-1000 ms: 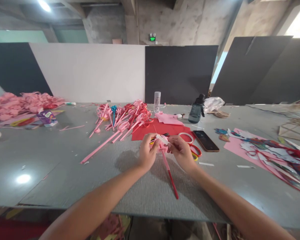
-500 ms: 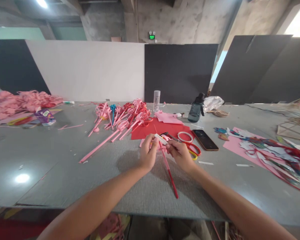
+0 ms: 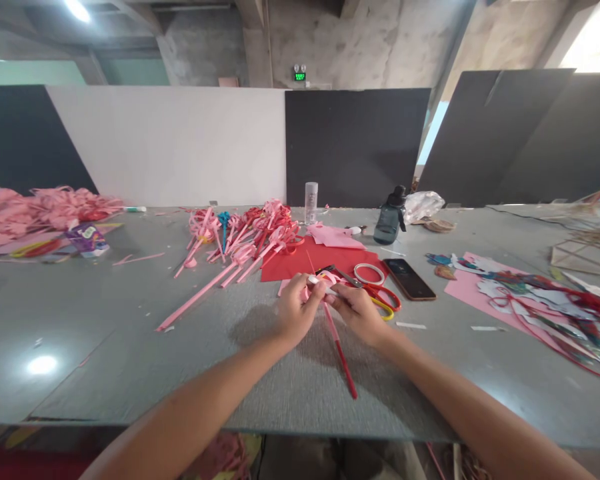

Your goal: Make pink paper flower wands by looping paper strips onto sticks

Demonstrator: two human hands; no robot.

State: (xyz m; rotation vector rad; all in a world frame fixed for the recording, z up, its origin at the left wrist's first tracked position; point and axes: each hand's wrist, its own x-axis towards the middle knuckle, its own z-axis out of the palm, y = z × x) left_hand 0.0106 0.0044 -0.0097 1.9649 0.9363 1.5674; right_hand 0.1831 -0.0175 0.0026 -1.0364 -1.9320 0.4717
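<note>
Two hands: meeting at mid-table over one paper craft piece, forearms converging from the near edge.
Left hand [image 3: 296,309]: fingers curled in, thumb and fingertips pinched on the pink head of the paper flower stick [image 3: 338,347]; closed grip, not a fist.
Right hand [image 3: 359,312]: fingers likewise curled, pinching the same pink top from the other side, together with a small white piece [image 3: 321,283]; too small to tell whether tape, glue stick or paper.
Flower stick: held between both hands, stem slanting down toward the near edge, pink above, red at the lower end, tip resting on or just above the grey table [image 3: 130,347].
Close by: red-and-yellow scissors [image 3: 380,297] just beyond the right hand; tape ring [image 3: 370,274] and dark phone [image 3: 409,279] beside them; red paper sheet [image 3: 310,261] behind the hands.
Further off: heap of finished pink and red flower sticks [image 3: 245,240] to the left rear, clear tube [image 3: 311,203], dark water bottle [image 3: 390,217], pink scraps [image 3: 530,297] at the right.
Risk, tearing: thin pink loops likely to rip or crease if pinched too hard or pulled apart by opposing hands.
Risk, slipping: white piece liable to shift off line if either pinch loosens.
Risk, bending: long stem likely to kink if pressed against the table.
</note>
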